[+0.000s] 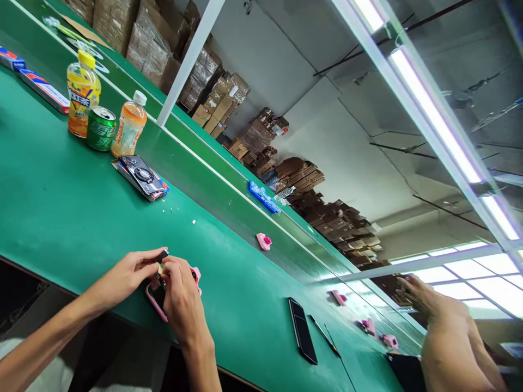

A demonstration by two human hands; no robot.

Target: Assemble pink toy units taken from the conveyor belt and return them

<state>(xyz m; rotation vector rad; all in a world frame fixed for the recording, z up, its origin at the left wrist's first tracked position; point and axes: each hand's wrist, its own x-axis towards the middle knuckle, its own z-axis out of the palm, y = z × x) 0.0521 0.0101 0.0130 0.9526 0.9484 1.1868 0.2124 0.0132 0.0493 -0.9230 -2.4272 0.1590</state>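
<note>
At the near edge of the green table, my left hand (129, 274) pinches a small black piece (162, 255) between thumb and fingers. Close against it, my right hand (178, 283) has its fingers curled around a small yellowish part (160, 269). Below both hands lies a pink frame-like object (155, 302), partly covered by them. Another pink part (196, 277) shows beyond my right fingers. Exactly how these pieces join is hidden by the fingers.
Bottles (129, 124), a green can (101, 128) and a phone (143, 175) stand or lie at the upper left. Rightward are a pink piece (263, 241), a black tray-like object (302, 330), a screwdriver (324, 336) and another person's arm (449, 332).
</note>
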